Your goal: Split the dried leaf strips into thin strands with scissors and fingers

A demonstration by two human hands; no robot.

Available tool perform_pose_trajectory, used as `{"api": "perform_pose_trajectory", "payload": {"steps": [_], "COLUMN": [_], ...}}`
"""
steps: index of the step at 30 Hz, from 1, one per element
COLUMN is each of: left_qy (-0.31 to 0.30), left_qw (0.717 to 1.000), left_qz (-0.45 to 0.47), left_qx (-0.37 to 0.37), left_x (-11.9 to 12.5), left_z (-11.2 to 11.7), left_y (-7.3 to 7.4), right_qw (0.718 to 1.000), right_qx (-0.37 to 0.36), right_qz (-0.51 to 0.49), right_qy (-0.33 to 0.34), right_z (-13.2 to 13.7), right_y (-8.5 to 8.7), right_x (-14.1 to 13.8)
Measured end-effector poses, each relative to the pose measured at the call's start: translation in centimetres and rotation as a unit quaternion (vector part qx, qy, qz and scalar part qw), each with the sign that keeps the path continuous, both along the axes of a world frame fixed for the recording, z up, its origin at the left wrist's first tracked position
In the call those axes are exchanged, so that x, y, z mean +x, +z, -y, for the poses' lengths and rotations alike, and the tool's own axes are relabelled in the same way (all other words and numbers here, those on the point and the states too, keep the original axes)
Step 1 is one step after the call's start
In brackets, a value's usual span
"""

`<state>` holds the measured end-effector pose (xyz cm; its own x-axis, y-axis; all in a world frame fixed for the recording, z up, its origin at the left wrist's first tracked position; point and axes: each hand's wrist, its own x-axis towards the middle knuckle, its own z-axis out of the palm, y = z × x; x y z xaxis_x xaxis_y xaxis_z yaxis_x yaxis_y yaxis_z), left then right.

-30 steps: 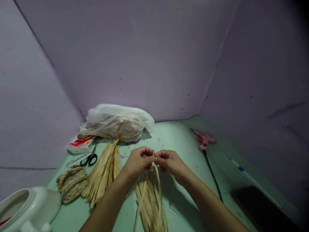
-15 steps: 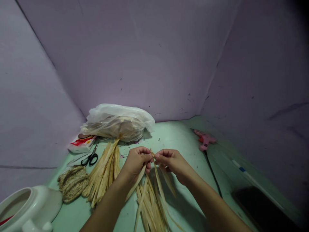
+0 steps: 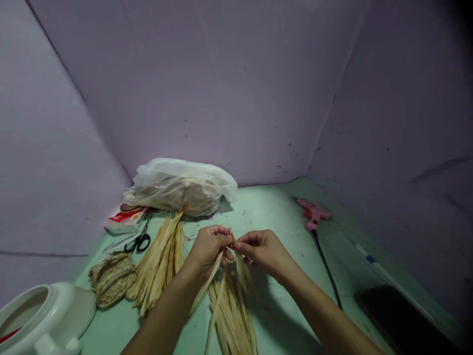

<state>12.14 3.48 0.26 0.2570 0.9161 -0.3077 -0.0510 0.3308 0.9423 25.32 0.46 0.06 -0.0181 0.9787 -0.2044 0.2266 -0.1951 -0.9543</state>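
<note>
My left hand (image 3: 212, 248) is closed in a pinch on pale, flat dried-fibre strips, their short ends poking up above the fingertips. Right beside it, my right hand (image 3: 260, 249) pinches the same strips (image 3: 239, 270), and the fingertips of both hands nearly touch. The long ends hang down below the hands. Under them a loose bunch of fibre strips (image 3: 231, 315) lies on the table. A second bundle of fibre strips (image 3: 162, 266) lies to the left, partly behind my left forearm. The exact fold or knot between my fingers is too small to make out.
A clear plastic bag (image 3: 181, 187) lies against the wall. At left are black-handled scissors (image 3: 138, 241), a red-and-white packet (image 3: 125, 219), a braided cord coil (image 3: 113, 280) and a white pot (image 3: 70, 308). A pink glue gun (image 3: 314, 213) with its cable and a dark phone-like slab (image 3: 401, 318) lie right.
My right hand has shifted slightly left, closer to the left fingertips. The strips hanging from it have drawn inward, and one long trailing end has left the lower right.
</note>
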Motion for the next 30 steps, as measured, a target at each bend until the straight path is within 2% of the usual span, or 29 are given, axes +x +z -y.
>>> {"api": "perform_pose_trajectory", "payload": {"steps": [3,7,10,12,14,16,18,20,23,27,30], "left_qy": [0.001,-0.014,-0.03,-0.036,-0.04,-0.047,-0.064,-0.079,-0.081,-0.068,-0.08], "left_qw": [1.0,0.999,0.999,0.999,0.998,0.998,0.997,0.996,0.996,0.994,0.995], "left_qz": [-0.008,-0.02,-0.024,-0.032,-0.043,-0.047,-0.039,-0.028,-0.039,-0.075,-0.054], "left_qx": [-0.007,-0.026,-0.027,-0.022,-0.017,-0.017,-0.025,-0.029,-0.031,-0.026,-0.023], "left_x": [0.0,0.0,0.1,0.1,0.1,0.0,-0.1,-0.2,-0.1,0.0,-0.1], "left_z": [0.0,0.2,0.4,0.4,0.4,0.4,0.5,0.5,0.6,0.7,0.6], "left_y": [0.0,0.2,0.2,0.3,0.3,0.4,0.5,0.7,0.9,1.0,1.0], "right_qw": [0.986,0.944,0.913,0.908,0.922,0.95,0.98,0.996,0.987,0.981,0.97], "right_qx": [0.074,0.116,0.157,0.179,0.183,0.167,0.134,0.086,0.015,-0.012,-0.05], "right_qz": [0.146,0.31,0.377,0.38,0.341,0.262,0.146,0.006,-0.153,-0.194,-0.237], "right_qy": [0.013,0.004,0.0,0.012,0.03,0.03,0.014,0.018,0.043,0.02,0.024], "right_z": [0.4,1.5,2.1,2.2,1.9,1.2,0.4,-0.1,-0.4,-0.1,0.2], "right_y": [0.1,0.8,1.2,1.3,1.3,1.0,0.6,0.1,-0.2,-0.1,0.2], "right_x": [0.0,-0.6,-1.1,-1.1,-0.8,-0.3,0.3,0.5,0.3,-0.2,-0.3]}}
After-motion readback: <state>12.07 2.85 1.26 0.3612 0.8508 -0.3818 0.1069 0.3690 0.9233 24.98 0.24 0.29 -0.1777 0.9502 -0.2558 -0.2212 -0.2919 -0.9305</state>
